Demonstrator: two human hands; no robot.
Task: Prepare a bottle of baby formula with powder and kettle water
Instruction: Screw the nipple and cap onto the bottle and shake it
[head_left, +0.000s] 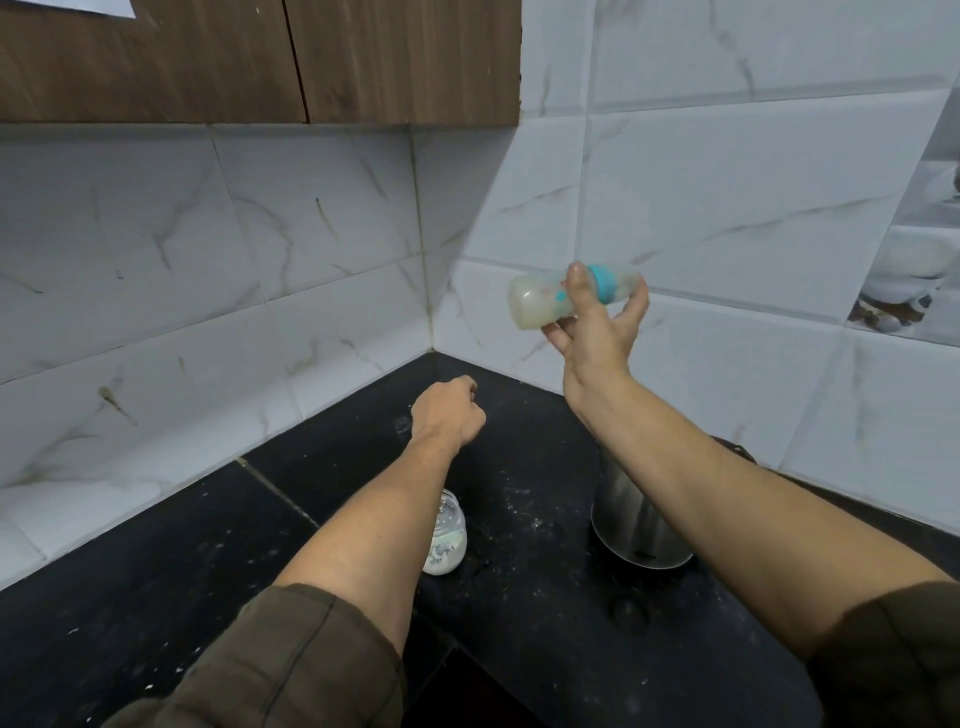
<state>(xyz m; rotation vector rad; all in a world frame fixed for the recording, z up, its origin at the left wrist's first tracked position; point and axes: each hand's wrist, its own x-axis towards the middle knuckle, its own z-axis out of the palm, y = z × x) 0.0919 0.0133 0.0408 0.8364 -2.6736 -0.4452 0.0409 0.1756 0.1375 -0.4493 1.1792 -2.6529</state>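
The baby bottle (535, 306) is up in the air, lying almost on its side in the right hand (597, 332). The thumb (575, 283) crosses over its middle and the fingers (641, 301) spread behind and below it, so the grip is real but loose. Its teal collar (602, 283) sits just past the thumb on the fingertip side, and the base sticks out the other way, beyond the thumb. The collar and top are on, and the inside looks cloudy white. The bottle is smeared with blur, so I'd say powder and water are already in and it is being shaken to mix.

The left hand (449, 415) is well below and to the side of the bottle, knuckles up and fingers clenched into a fist. I can see nothing in it.

Nearer the person than that fist, half hidden by the forearm, a glass jar of powder (447, 540) stands on the black countertop (182, 561). It has no lid that I can see. Under the right forearm, far below the gripping fingers, stands the steel kettle (634, 525). White specks dust the counter between the two.

By my reckoning, what is left is finishing the mix, setting the bottle down and perhaps closing the jar.
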